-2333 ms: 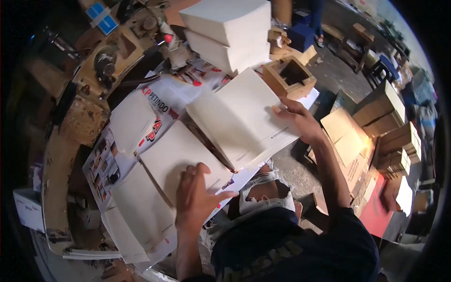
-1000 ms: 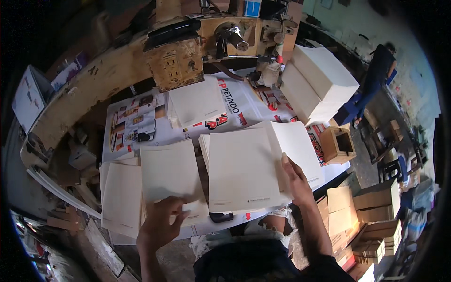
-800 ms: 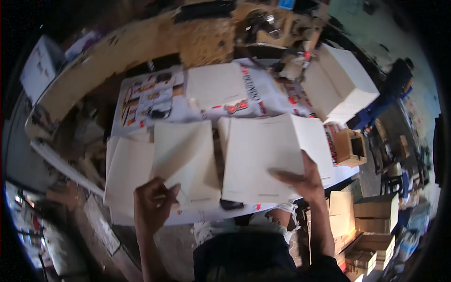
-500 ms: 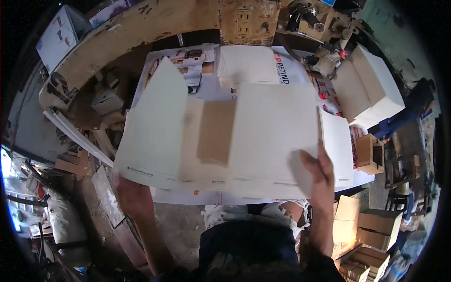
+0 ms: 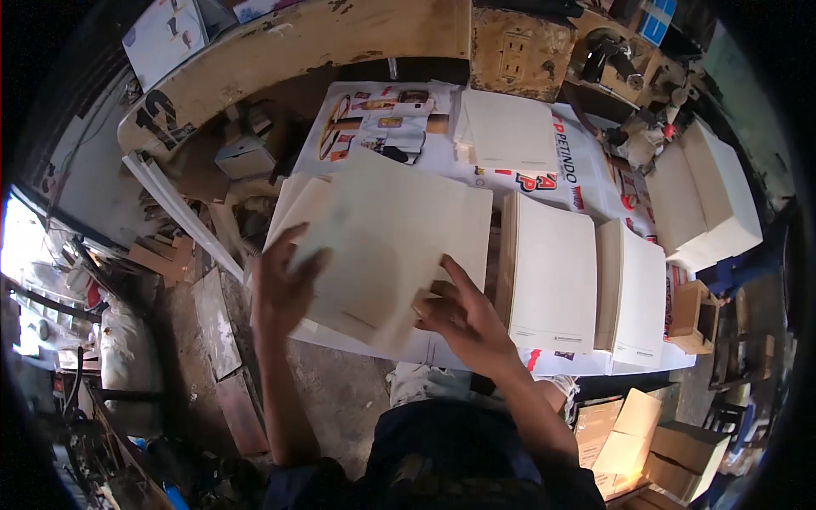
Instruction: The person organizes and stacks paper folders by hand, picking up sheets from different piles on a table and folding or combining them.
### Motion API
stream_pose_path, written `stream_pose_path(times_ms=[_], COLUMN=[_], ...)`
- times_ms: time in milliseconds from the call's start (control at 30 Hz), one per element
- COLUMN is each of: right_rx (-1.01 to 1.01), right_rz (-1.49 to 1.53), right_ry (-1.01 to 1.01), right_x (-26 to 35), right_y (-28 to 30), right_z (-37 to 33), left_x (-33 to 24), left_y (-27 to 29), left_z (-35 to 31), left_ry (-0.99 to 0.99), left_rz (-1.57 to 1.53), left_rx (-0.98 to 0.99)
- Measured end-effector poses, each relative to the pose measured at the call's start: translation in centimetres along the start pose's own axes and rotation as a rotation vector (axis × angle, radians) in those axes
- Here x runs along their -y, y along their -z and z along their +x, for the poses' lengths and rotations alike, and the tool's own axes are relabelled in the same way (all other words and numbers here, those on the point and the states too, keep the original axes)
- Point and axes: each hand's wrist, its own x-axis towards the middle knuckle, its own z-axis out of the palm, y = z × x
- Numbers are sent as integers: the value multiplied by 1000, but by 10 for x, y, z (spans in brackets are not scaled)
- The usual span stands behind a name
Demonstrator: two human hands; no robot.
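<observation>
A cream-white sheet of paper [image 5: 374,238], slightly smeared by motion, is tilted above a paper stack [image 5: 473,225] at the left of the table. Its left edge is in my left hand [image 5: 287,280], whose thumb and fingers are closed on it. At the sheet's lower right edge, my right hand [image 5: 466,321] has bent fingers closed against the paper, with the index finger reaching up. Whether this is one sheet or a few together, I cannot tell. Close by on the right stand a thick paper stack [image 5: 554,276] and a second paper stack [image 5: 639,293].
A further paper stack [image 5: 512,127] lies at the back of the table, which has a printed banner cover [image 5: 387,127]. Tall white blocks of paper [image 5: 705,200] stand at the far right. A small wooden box [image 5: 693,314] sits at the right edge; cardboard boxes [image 5: 633,433] are below.
My right hand has moved left from the right-hand stack to the sheet. My left hand has risen along the sheet's left side. The view has shifted, so the table stands further right.
</observation>
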Motion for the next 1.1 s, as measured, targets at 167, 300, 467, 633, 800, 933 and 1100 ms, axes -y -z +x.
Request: stream_pose_path(times_ms=[167,300,467,633,800,933,1100], right_rx=[85,-5,-4,-94,-133,-199,-438], right_rz=[-129,-152,-150,-180,-121,-187,-420], right_ry=[-12,-16,-3,48,20,105,153], right_x=[26,28,35,37,37,38,62], right_y=[19,26,33,35,38,57,116], right_z=[-33,-64,-86,-93,-115,-132,-161], left_x=[101,105,46,43,74,61,22], left_y=[46,34,-21,-55,-62,-81,-49], left_z=[31,25,30,45,76,79,63], left_ry=[94,-232,-476,-371,-424,-372,-162], left_rz=[376,642,413,377,310,369,290], left_rx=[-58,-249,-98,-6,-189,-96,-178])
